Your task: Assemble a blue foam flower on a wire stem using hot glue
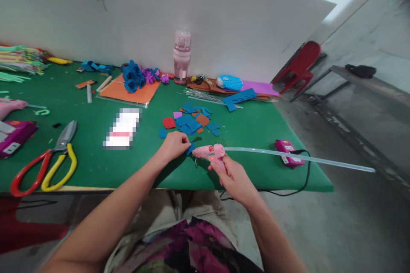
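Observation:
My right hand (232,175) is wrapped round the handle of a pink glue gun (209,152), whose small red light is on. From the back of the gun a long clear glue stick (297,156) sticks out to the right. The gun's nozzle is at a small blue felt piece (190,149), pinched between the fingers of my left hand (174,144); whether nozzle and felt touch I cannot tell. Just beyond my hands lies a loose pile of cut blue felt pieces (188,124), with a red piece (169,123) and some brown ones among them.
Large red-and-yellow-handled scissors (60,153) lie at the left. A purple power strip (290,152) with a black cord sits near the right edge. At the back stand a pink bottle (182,57) and blue felt flowers (132,76) on an orange sheet (117,91). A blurred white rectangle (123,130) lies left.

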A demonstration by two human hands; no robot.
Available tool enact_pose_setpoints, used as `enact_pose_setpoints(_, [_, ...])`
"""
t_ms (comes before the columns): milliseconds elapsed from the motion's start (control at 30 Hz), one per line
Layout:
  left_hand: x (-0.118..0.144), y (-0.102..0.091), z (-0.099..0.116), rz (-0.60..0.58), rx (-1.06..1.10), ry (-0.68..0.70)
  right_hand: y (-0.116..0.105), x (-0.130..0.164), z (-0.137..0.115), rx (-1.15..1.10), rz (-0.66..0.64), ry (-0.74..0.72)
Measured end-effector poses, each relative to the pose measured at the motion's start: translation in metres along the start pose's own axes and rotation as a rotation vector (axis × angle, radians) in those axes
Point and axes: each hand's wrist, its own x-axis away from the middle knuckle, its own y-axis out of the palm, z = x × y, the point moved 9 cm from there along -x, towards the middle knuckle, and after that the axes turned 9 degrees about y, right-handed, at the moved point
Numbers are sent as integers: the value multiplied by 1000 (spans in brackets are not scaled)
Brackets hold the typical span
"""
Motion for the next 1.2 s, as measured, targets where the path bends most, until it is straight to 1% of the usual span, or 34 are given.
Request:
enact_pose_setpoints(200, [-1,1,-1,-3,-11,7,-5,2,-8,18,3,2])
enact_pose_setpoints(400, [-1,2,-2,-12,-25,4,-17,10,-13,4,65,24])
enact_pose_setpoints(567, [-1,2,-1,-15,-39,12,-19,9,-10,-13,89,37])
enact_pose_setpoints(667, [-1,2,-1,-15,-41,13,-16,5,-8,3,79,32])
enact_pose_setpoints(800, [-1,2,-1,-4,-30,19,-6,2,-8,42,52,-5])
enact_pose_setpoints(967, [-1,2,-1,-12,-18,12,3,1,-8,45,51,-38])
enact_pose_setpoints(1200, [-1,2,-1,-7,-13,7,3,0,-10,87,61,-59])
